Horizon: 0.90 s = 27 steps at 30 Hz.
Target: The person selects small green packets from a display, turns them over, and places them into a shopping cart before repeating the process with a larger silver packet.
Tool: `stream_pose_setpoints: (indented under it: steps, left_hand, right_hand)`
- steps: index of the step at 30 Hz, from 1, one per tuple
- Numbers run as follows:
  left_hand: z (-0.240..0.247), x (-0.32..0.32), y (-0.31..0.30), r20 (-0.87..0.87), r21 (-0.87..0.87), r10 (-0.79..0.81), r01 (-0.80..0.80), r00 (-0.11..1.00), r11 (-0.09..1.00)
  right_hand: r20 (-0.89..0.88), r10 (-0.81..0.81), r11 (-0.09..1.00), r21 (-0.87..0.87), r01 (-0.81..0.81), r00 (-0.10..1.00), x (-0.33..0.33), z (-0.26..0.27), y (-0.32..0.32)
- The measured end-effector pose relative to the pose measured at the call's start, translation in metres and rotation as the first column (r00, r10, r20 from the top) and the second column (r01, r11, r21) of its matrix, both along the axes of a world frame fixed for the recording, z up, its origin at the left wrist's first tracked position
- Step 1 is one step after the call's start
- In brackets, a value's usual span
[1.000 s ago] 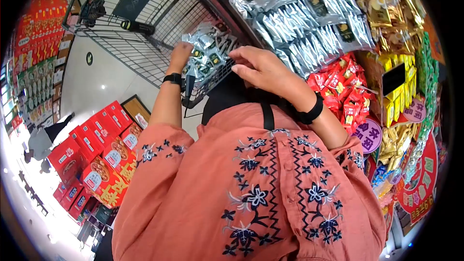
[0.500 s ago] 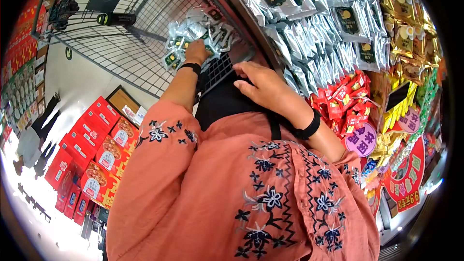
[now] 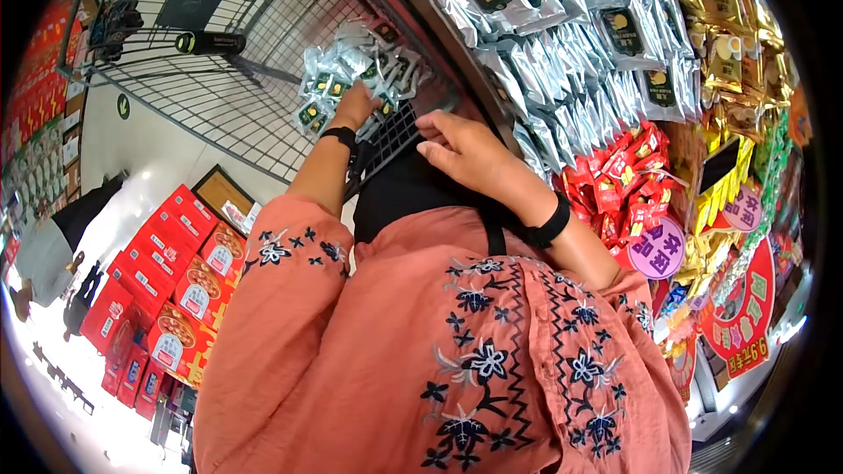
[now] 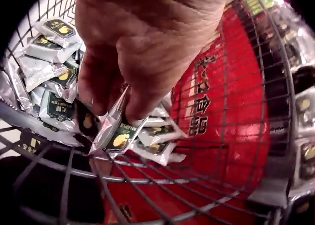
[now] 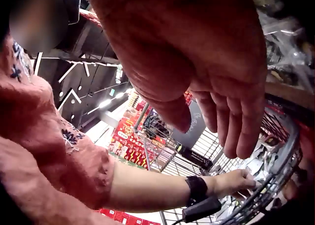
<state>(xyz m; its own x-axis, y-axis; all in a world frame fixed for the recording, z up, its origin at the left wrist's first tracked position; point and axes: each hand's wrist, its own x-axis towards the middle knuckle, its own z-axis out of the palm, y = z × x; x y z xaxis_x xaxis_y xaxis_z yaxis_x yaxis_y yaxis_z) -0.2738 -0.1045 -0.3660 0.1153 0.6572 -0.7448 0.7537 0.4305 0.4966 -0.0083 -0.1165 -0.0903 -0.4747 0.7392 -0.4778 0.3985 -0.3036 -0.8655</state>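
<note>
Silver packets (image 3: 338, 66) with dark green labels lie heaped in the near end of a wire shopping cart (image 3: 202, 114). Over the heap, the left hand (image 3: 356, 107) reaches down. The left wrist view shows this left hand (image 4: 142, 43) pinching one silver packet (image 4: 115, 134) between thumb and fingers, close to the cart's wire side. The right hand (image 3: 474, 154) hovers beside the cart's near corner, holding nothing. In the right wrist view the right hand (image 5: 197, 62) has its fingers extended and slightly bent, apart from the cart.
Shelves at the right bear rows of silver packets (image 3: 562, 61), red packets (image 3: 623, 180) and gold packets (image 3: 724, 57). A dark cylindrical item (image 3: 211, 43) sits at the cart's far side. Red boxes (image 3: 154, 259) are stacked at the left. Another person (image 3: 48, 254) stands beyond.
The left hand has moved down onto the packets from higher at the heap's left. The right hand stays nearly where it was. The head view has shifted, showing the cart farther left.
</note>
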Motion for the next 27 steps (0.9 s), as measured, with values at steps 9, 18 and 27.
stream_pose_setpoints:
  steps: [9, 18, 27]
  left_hand:
    - [0.2, -0.005, 0.015, 0.587, -0.251, 0.535, -0.491, 0.608, 0.834]
    - [0.299, 0.027, 0.009, 0.775, -0.083, 0.333, -0.435, 0.538, 0.896]
    - [0.334, 0.054, -0.001, 0.836, -0.082, 0.356, -0.546, 0.418, 0.834]
  right_hand:
    - [-0.03, -0.167, 0.984, 0.063, 0.168, 0.986, -0.008, 0.009, 0.007]
    - [-0.242, -0.352, 0.934, -0.148, 0.324, 0.904, -0.002, 0.049, 0.022]
    - [-0.367, -0.406, 0.912, -0.213, 0.35, 0.837, 0.02, 0.066, 0.012]
